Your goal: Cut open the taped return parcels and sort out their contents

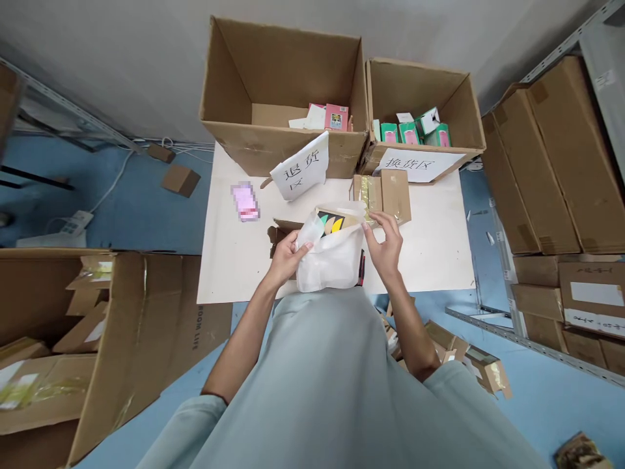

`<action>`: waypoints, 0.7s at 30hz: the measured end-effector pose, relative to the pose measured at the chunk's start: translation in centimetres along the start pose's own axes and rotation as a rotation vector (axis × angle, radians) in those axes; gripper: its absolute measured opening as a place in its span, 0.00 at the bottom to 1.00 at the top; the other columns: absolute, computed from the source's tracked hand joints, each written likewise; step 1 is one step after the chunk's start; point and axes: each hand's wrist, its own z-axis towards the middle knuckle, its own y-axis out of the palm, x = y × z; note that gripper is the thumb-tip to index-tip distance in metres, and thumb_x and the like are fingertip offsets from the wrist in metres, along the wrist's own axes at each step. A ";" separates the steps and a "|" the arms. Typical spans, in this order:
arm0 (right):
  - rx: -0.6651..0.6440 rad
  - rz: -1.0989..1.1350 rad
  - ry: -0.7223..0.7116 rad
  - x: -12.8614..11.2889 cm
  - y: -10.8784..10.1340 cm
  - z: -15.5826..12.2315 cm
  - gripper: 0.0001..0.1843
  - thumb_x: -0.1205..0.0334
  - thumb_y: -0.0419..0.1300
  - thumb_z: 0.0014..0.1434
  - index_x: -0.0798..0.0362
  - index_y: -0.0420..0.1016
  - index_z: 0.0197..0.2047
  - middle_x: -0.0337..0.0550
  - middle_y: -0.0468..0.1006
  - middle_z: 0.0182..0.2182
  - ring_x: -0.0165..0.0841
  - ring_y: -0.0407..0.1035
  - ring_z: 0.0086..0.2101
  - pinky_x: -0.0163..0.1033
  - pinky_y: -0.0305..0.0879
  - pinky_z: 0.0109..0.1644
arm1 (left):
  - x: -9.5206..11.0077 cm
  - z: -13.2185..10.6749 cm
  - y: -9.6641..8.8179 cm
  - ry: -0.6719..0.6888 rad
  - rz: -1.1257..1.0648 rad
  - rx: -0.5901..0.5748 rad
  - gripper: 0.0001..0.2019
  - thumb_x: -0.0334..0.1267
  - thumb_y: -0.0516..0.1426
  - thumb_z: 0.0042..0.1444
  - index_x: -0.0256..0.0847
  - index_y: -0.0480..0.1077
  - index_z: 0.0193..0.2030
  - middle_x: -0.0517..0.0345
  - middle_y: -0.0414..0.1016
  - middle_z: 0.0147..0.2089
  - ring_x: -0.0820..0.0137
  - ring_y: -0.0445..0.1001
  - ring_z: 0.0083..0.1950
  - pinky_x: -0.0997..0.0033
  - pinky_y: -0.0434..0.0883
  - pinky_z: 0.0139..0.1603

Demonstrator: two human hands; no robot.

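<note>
A white translucent pouch (328, 267), which looks like foam packing, lies in front of my body above the table's near edge. Its mouth is spread, and a box with green, tan and yellow leaf shapes on black (336, 223) shows inside. My left hand (287, 257) grips the pouch's left side between thumb and fingers. At the upper right edge, thumb and fingertips of my right hand (387, 246) pinch the pouch. Behind and partly under it sits an opened brown carton (282, 233), mostly hidden. A red and black object (362, 268) peeks out at the pouch's right.
Two large open cartons, the left one (288, 146) with pink and white boxes, the right one (424, 155) with green boxes, stand along the white table's (224, 260) back. Handwritten paper signs hang on them. Small taped boxes (395, 195) and a blurred pink item (245, 200) lie nearby.
</note>
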 end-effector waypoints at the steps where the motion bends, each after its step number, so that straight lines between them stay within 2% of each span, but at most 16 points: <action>1: -0.064 0.014 -0.049 -0.5 -0.5 0.8 0.16 0.47 0.62 0.80 0.46 0.85 0.59 0.54 0.85 0.57 0.47 0.79 0.61 0.57 0.76 0.69 | 0.2 0.2 -0.1 0.019 0.035 -0.014 0.36 0.63 0.76 0.55 0.38 0.78 0.59 0.49 0.88 0.50 0.61 0.84 0.43 0.67 0.78 0.41; 5: -0.400 -0.001 -0.154 -1.8 -1.6 3.6 0.12 0.54 0.67 0.77 0.47 0.87 0.57 0.51 0.87 0.54 0.46 0.81 0.56 0.51 0.77 0.65 | 1.2 0.6 0.0 0.118 0.188 -0.067 0.36 0.68 0.71 0.60 0.38 0.80 0.60 0.47 0.88 0.54 0.57 0.84 0.49 0.63 0.80 0.49; 9: -0.545 -0.074 -0.116 -1.9 -2.1 5.2 0.12 0.59 0.71 0.73 0.50 0.87 0.57 0.50 0.87 0.53 0.45 0.81 0.52 0.47 0.76 0.60 | 2.2 0.2 0.3 0.199 0.322 -0.093 0.33 0.67 0.68 0.65 0.39 0.82 0.61 0.46 0.88 0.58 0.52 0.84 0.57 0.59 0.79 0.60; 12: -0.634 -0.105 -0.098 -2.2 -2.5 5.6 0.09 0.60 0.69 0.72 0.50 0.87 0.53 0.48 0.87 0.50 0.43 0.80 0.48 0.44 0.74 0.55 | 2.9 -0.3 0.7 0.210 0.351 -0.100 0.31 0.65 0.67 0.66 0.40 0.82 0.61 0.46 0.88 0.59 0.51 0.84 0.59 0.58 0.79 0.63; 16: -0.679 -0.113 -0.103 -2.6 -3.4 5.5 0.07 0.58 0.67 0.74 0.50 0.83 0.49 0.47 0.87 0.47 0.42 0.79 0.45 0.43 0.73 0.52 | 3.7 -0.6 0.8 0.233 0.366 -0.056 0.29 0.63 0.67 0.67 0.41 0.83 0.61 0.46 0.88 0.60 0.51 0.84 0.61 0.56 0.79 0.66; 21: -0.558 0.000 -0.057 -2.6 -5.5 5.3 0.16 0.45 0.67 0.74 0.49 0.82 0.50 0.46 0.88 0.44 0.41 0.81 0.42 0.44 0.77 0.52 | 4.7 -0.4 -0.9 0.394 0.507 0.027 0.16 0.51 0.66 0.67 0.44 0.87 0.54 0.47 0.86 0.55 0.55 0.82 0.58 0.57 0.78 0.64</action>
